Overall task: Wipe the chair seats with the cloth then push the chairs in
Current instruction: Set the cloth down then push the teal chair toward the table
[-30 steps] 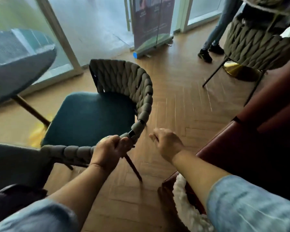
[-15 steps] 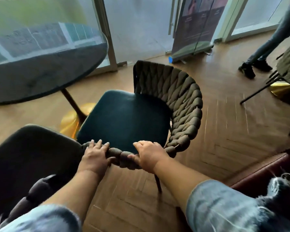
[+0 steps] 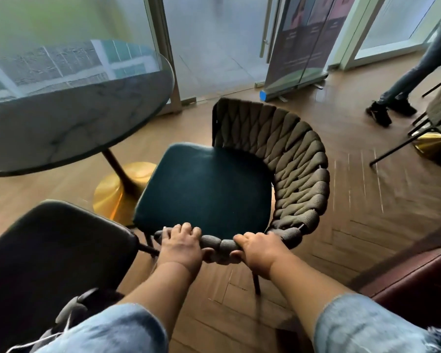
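Grey and shiny, the round table (image 3: 61, 118) stands at the left. Just right of it is the woven chair (image 3: 285, 159) with its blue seat (image 3: 204, 189). The left hand (image 3: 180, 247) and right hand (image 3: 259, 250) both wrap tight around its near rim.

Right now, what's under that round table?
Under the round table a slanted stem meets a gold base on the wood floor. The tabletop hides the stem's upper part and the floor beyond.
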